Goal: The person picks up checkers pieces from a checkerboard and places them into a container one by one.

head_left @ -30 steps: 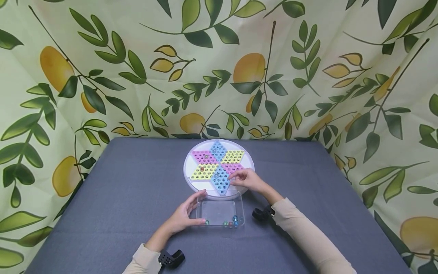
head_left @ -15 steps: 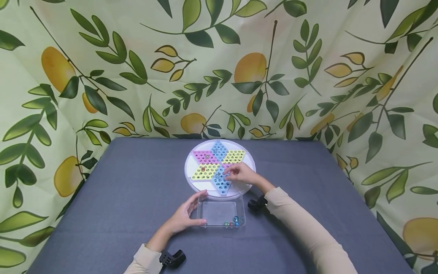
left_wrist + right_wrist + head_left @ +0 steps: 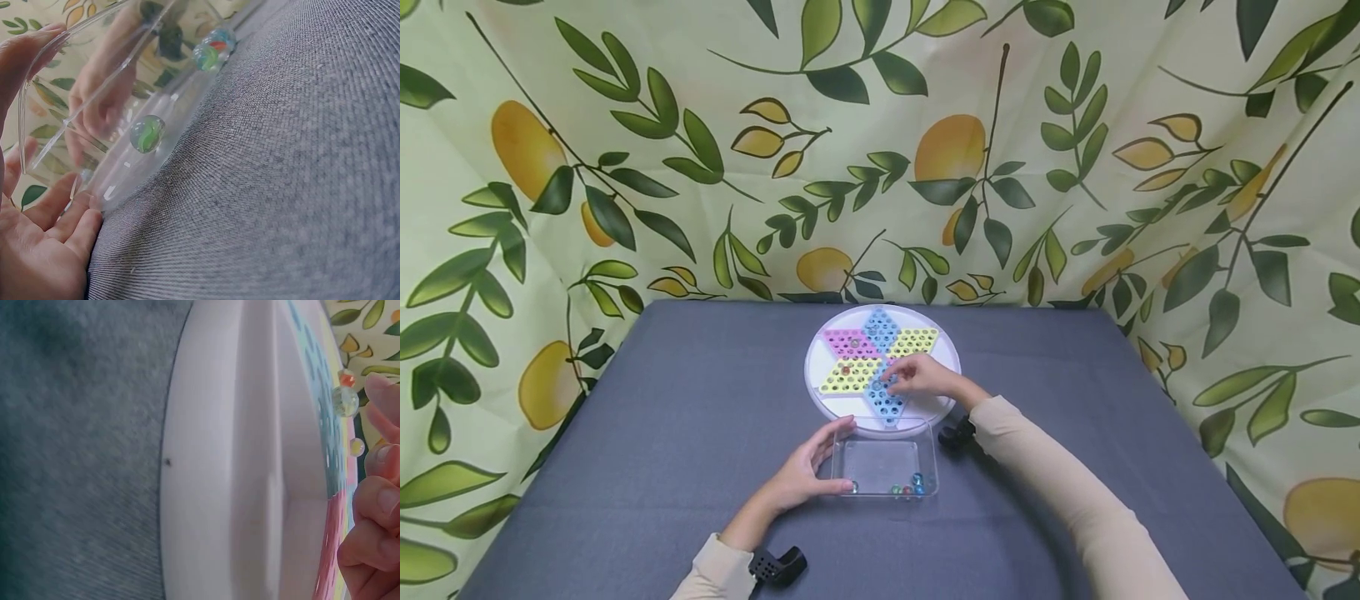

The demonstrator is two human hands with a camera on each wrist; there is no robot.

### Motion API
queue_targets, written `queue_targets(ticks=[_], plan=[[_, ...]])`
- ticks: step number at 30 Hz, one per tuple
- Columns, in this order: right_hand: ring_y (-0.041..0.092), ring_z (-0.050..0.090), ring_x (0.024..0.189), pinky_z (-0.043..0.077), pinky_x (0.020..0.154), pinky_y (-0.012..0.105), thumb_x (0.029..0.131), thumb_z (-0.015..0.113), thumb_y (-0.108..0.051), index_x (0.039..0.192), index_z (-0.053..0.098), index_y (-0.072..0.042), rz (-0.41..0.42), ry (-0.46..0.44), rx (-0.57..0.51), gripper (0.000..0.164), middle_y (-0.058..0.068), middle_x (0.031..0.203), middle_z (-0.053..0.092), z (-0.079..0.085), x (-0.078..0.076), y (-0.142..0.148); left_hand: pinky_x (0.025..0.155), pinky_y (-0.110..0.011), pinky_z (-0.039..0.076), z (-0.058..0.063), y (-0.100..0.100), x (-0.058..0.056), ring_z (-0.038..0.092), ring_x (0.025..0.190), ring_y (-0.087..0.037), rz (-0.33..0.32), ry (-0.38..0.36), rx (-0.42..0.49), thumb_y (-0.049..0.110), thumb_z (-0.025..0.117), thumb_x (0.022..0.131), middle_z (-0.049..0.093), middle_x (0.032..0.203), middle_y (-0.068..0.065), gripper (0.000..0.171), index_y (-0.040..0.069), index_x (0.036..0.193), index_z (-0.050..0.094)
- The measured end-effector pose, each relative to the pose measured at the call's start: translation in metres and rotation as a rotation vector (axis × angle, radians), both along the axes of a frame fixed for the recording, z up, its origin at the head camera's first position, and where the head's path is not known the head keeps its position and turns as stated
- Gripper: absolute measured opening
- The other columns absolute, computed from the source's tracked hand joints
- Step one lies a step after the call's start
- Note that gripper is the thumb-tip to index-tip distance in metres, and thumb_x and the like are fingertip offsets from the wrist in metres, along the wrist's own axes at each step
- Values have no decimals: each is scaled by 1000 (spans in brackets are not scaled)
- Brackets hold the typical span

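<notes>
In the head view, a round white Chinese checkers board (image 3: pixel 850 407) with a coloured star lies flat on the table. My left hand (image 3: pixel 808 467) grips the left side of a clear plastic box (image 3: pixel 880 457) in front of it. Several glass marbles (image 3: pixel 917 483) rest along the box's near side. My right hand (image 3: pixel 923 377) hovers over the board's near blue point, fingers bent. In the right wrist view, its fingertips (image 3: pixel 378 384) are beside a clear marble (image 3: pixel 345 401) on the blue holes, seemingly apart from it. Nothing shows between the fingers.
A few other marbles sit on the board, including a reddish marble (image 3: pixel 846 370) on yellow and one marble (image 3: pixel 854 342) on pink. A grey cloth (image 3: pixel 715 383) covers the table. Leaf-patterned fabric (image 3: pixel 880 167) hangs behind it.
My right hand has moved left across the board, from the near right pink point toward the marble on the near blue point. My left hand and the box stay put.
</notes>
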State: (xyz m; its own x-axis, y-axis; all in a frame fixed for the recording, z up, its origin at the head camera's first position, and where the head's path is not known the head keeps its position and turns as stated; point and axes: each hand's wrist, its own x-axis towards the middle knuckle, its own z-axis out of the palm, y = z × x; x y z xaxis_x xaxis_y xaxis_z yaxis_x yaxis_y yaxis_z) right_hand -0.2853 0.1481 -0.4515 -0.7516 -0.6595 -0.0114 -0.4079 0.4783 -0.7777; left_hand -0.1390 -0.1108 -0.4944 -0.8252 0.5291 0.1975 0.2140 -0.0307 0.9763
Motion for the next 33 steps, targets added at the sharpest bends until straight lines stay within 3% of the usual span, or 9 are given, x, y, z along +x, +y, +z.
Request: queue_targets(ticks=[10, 22, 33], plan=[[2, 40, 51, 33, 49, 14, 80, 75, -11, 103, 73, -3, -42, -47, 64, 24, -7, 61, 54, 2, -10, -2, 110, -3, 26, -5, -1, -1, 36, 133, 15, -11, 29, -2, 5, 76, 78, 30, 152, -33, 83, 0, 147, 30], [4, 49, 64, 43, 63, 15, 78, 77, -14, 106, 72, -4, -32, -73, 106, 30, -5, 69, 61, 5, -19, -10, 111, -4, 26, -7, -1, -2, 36, 134, 11, -18, 34, 10, 6, 76, 78, 30, 151, -34, 84, -1, 147, 30], [3, 43, 55, 37, 55, 14, 77, 78, -11, 106, 73, -4, -36, -157, 70, 30, -11, 56, 54, -1, -25, -12, 109, -2, 26, -2, -1, 0, 36, 132, 16, -6, -6, -3, 5, 76, 78, 29, 154, -31, 84, 1, 148, 30]])
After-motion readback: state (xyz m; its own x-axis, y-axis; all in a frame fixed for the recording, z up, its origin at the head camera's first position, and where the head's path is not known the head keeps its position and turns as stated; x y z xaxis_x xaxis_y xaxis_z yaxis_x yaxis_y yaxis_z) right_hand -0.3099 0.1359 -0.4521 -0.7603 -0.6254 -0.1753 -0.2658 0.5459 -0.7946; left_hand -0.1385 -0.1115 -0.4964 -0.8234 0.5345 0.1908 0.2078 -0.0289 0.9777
